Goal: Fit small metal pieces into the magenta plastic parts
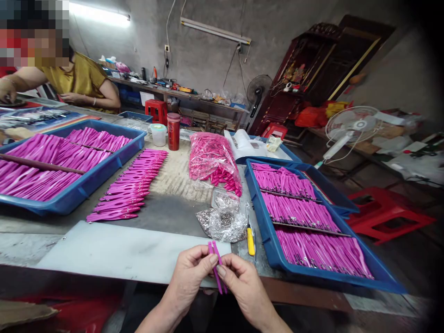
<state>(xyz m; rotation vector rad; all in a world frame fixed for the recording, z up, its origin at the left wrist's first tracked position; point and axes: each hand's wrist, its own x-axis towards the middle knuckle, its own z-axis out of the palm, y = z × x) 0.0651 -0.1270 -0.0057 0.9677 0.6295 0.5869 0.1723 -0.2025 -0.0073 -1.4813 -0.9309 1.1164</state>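
Observation:
Close to the table's front edge, two slim purple strips (218,273) with small holes near their upper ends stand side by side between my hands. My left hand (189,268) pinches one strip between thumb and forefinger. My right hand (241,277) grips the other, its fingertips almost touching the left thumb. Whether the strips are joined is hidden by my fingers. Just beyond lies a clear plastic bag of small metal parts (225,222), with a yellow-handled screwdriver (250,240) to its right. A white sheet (114,252) lies on the table to the left.
Blue trays of purple pieces stand left (131,150) and right (268,245). Between them are a row of purple pieces (128,187), a bag of pink pieces (213,157), a red jar (174,132) and a white tub (158,136). A co-worker (83,78) sits at far left.

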